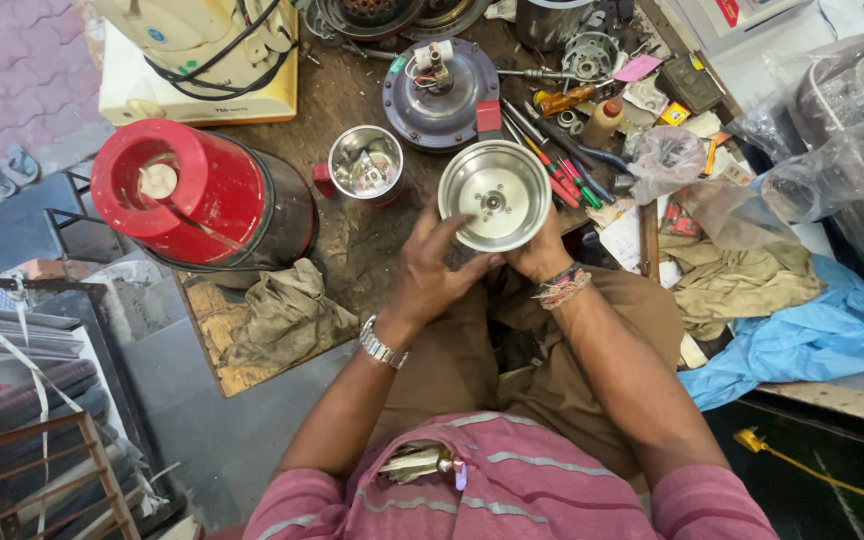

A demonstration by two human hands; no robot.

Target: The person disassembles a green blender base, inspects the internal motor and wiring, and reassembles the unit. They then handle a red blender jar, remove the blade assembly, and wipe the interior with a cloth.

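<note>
Holding steel jar [493, 195], blade hub inside

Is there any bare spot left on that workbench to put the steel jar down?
A bare patch of wood lies between the red mixer base, the small steel jar and the crumpled rag. Another, narrower one sits between the white appliance and the round motor plate. Right of the held steel jar, screwdrivers and bags crowd everything.

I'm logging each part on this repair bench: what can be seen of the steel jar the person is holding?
The steel jar is a shiny round metal cup, its open mouth turned toward the camera, with a small hub at the centre of its base. The left hand and right hand hold it from below, above the cluttered workbench.
</note>
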